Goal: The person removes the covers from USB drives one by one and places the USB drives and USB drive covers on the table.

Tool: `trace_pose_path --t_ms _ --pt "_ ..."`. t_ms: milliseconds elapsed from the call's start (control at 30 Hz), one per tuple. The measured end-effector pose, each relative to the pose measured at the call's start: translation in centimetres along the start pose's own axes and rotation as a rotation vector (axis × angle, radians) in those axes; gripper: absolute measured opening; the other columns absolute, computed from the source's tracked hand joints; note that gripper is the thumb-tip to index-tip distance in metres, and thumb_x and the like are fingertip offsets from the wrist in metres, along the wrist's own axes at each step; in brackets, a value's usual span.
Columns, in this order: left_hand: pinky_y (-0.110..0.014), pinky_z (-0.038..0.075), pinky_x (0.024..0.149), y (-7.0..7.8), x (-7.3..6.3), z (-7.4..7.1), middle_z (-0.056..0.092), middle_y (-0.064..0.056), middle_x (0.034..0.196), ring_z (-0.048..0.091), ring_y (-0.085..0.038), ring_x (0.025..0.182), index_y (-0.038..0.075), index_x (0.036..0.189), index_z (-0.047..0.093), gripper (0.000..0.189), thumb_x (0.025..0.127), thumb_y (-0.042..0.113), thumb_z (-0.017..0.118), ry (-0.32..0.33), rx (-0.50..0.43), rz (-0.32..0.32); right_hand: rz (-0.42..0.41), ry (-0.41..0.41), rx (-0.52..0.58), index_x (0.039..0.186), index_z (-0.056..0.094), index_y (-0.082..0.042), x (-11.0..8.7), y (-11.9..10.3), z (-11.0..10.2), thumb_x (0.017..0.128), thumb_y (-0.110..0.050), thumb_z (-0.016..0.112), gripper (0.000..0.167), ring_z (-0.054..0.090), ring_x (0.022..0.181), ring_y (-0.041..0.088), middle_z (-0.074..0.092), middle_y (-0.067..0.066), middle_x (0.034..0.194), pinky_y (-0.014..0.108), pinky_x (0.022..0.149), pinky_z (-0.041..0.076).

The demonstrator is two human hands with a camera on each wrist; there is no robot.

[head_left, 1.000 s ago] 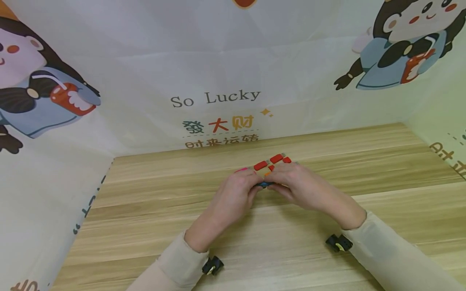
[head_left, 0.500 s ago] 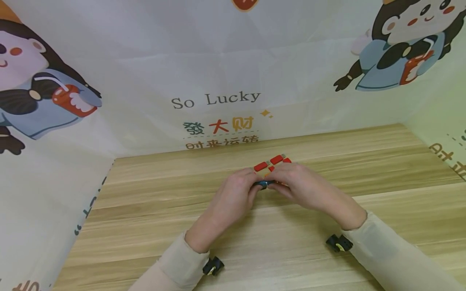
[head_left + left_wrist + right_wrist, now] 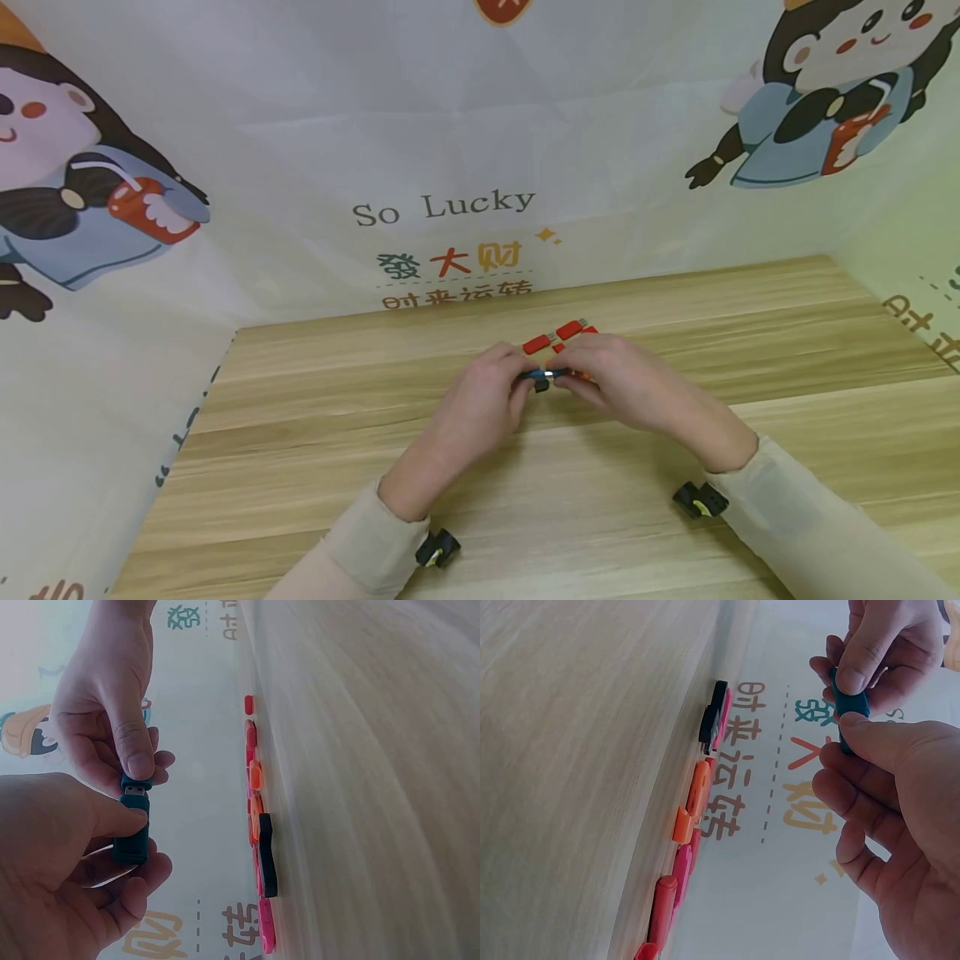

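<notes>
A teal-blue USB flash drive (image 3: 131, 844) is held in the air between both hands. My left hand (image 3: 480, 400) pinches its body between thumb and fingers. My right hand (image 3: 630, 379) pinches the matching cap (image 3: 136, 781) at the other end. A short stretch of metal connector (image 3: 135, 790) shows between body and cap in the left wrist view. Over in the right wrist view, the thumb and fingers hide most of the cap. Beyond and below the hands lie a black piece (image 3: 266, 855) and red drives (image 3: 537, 343) on the table.
Several more small pieces lie in rows on the wooden table (image 3: 300, 417), among them an orange one (image 3: 698, 789), a pink one (image 3: 266, 926) and a red one (image 3: 662, 907). A printed white backdrop (image 3: 300, 167) rises behind the table.
A bright metal strip now shows between the hands, where the blue drive looked whole earlier. The black piece beneath has come into sight, while the pink one is now hidden behind my left hand.
</notes>
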State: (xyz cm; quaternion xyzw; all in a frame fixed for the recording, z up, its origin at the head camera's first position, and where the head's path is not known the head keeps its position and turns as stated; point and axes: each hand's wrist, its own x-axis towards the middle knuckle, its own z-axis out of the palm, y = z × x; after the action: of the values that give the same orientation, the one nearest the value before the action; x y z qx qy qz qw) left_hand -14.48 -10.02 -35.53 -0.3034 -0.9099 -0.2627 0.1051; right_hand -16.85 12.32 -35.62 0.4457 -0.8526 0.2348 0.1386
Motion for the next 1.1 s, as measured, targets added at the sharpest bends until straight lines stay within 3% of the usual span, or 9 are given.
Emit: trace_pose_path --t_ms 567,867,1100 --pt "-0.031 0.059 0.081 -0.27 -0.07 0.07 0.064 -0.006 0.105 0.066 -0.018 0.09 0.001 0.109 0.076 0.01 0.1 0.004 0.073 0.016 0.015 -0.008 0.05 -0.032 0.012 0.107 0.079 -0.008 0.06 -0.05 -0.25 0.094 -0.006 0.082 0.013 0.069 0.088 0.013 0.074 -0.001 0.101 0.032 0.078 0.059" --pt "-0.032 0.058 0.081 -0.57 -0.07 0.27 0.066 -0.005 0.103 0.065 -0.017 0.089 0.003 0.105 0.075 0.008 0.097 0.001 0.076 0.021 -0.006 -0.02 0.048 -0.032 -0.018 0.108 0.077 -0.005 -0.09 0.25 -0.36 0.093 -0.005 0.082 0.016 0.067 0.085 0.014 0.074 0.001 0.101 0.032 0.075 0.058" --pt "-0.037 0.059 0.085 -0.73 -0.09 0.34 0.069 -0.004 0.102 0.067 -0.019 0.092 0.004 0.103 0.075 0.007 0.097 0.004 0.077 0.009 0.03 -0.009 0.094 -0.046 -0.017 0.108 0.076 -0.006 -0.47 0.34 -0.77 0.094 -0.008 0.082 0.015 0.067 0.084 0.013 0.074 0.0 0.101 0.032 0.074 0.059"
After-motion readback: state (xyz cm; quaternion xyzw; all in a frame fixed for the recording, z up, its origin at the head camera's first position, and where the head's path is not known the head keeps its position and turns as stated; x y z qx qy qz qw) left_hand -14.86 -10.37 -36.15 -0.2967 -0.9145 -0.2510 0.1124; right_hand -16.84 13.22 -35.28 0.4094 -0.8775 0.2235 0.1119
